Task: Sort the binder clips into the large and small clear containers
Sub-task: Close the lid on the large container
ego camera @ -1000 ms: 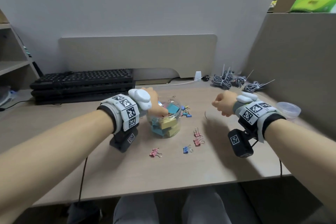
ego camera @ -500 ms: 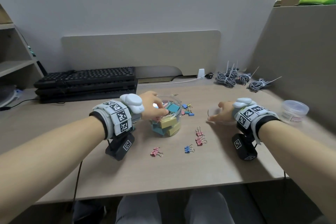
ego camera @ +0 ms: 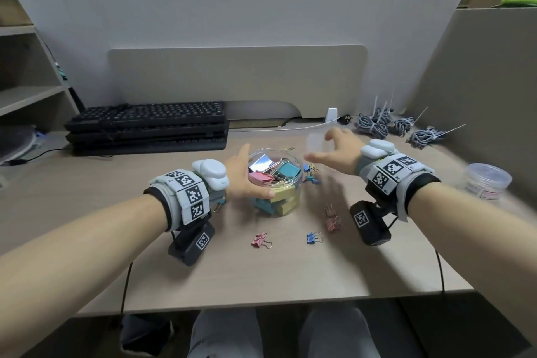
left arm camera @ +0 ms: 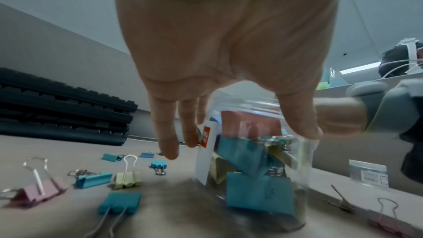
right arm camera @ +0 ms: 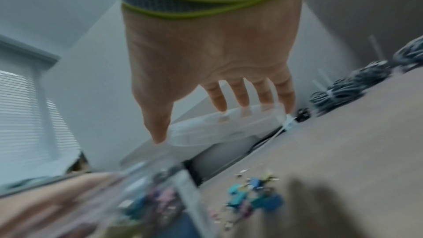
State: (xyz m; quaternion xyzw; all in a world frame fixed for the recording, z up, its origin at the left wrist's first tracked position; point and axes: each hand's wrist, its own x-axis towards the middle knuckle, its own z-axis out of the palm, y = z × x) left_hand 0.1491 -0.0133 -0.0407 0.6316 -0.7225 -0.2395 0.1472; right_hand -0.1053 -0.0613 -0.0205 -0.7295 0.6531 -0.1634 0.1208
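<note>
The large clear container (ego camera: 279, 206) stands mid-desk, packed with big coloured binder clips. My left hand (ego camera: 251, 174) grips it from the left, thumb in front and fingers behind; the left wrist view shows that hand (left arm camera: 238, 142) astride the container (left arm camera: 256, 178). My right hand (ego camera: 319, 146) holds a clear lid (ego camera: 316, 141) in the air just right of the container's mouth; in the blurred right wrist view the lid (right arm camera: 228, 126) is pinched between thumb and fingers. The small clear container (ego camera: 488, 183) sits at the far right. Small clips (ego camera: 312, 238) lie loose on the desk.
Stacked black keyboards (ego camera: 145, 128) line the back left and cable bundles (ego camera: 374, 125) the back right. A partition wall (ego camera: 479, 81) closes the right side. More clips (left arm camera: 93, 179) lie left of the large container. The desk's front edge (ego camera: 261, 304) is near my knees.
My right hand dropped to the desk, took up the clear lid and has raised it toward the large container. My left hand moved from the container's mouth to a grip round its side.
</note>
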